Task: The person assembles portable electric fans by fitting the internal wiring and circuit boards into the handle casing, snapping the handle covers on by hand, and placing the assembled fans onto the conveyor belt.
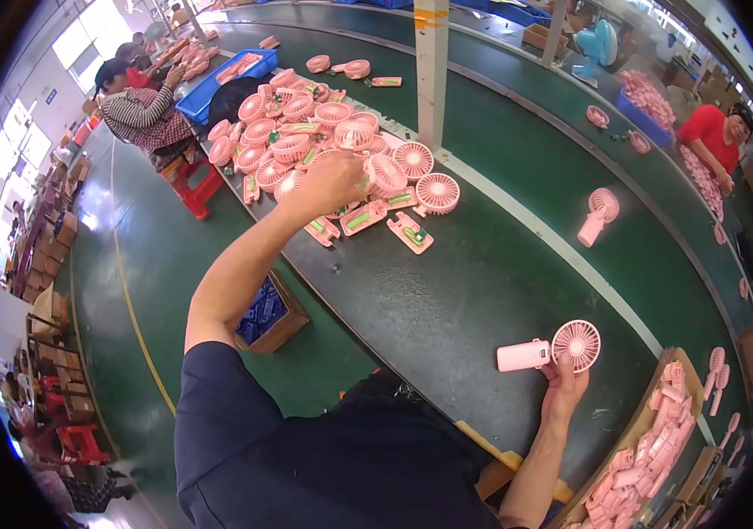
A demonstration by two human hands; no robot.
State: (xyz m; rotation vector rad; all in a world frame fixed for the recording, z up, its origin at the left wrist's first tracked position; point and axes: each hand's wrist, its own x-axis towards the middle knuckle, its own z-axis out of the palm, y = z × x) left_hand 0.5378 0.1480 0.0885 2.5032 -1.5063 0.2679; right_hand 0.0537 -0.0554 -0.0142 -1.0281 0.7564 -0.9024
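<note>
My left arm stretches across the table to a heap of pink handheld fans (292,145). There, the fingers of my left hand (334,185) are closed on the edge of a pink fan head (387,175). Beside it, fan parts with open handles show green pieces inside, among them one open fan handle (411,233). Closer to me, my right hand (563,390) holds a pink handheld fan (576,345) by its round head. Its closed handle (523,355) points to the left, above the dark tabletop.
A carton of pink handle parts (650,450) stands at the right. Past the metal post (430,79), another fan (602,208) lies on the green conveyor belt (517,159). A box of blue pieces (263,313) is below the table's left edge. Co-workers sit at far left and right.
</note>
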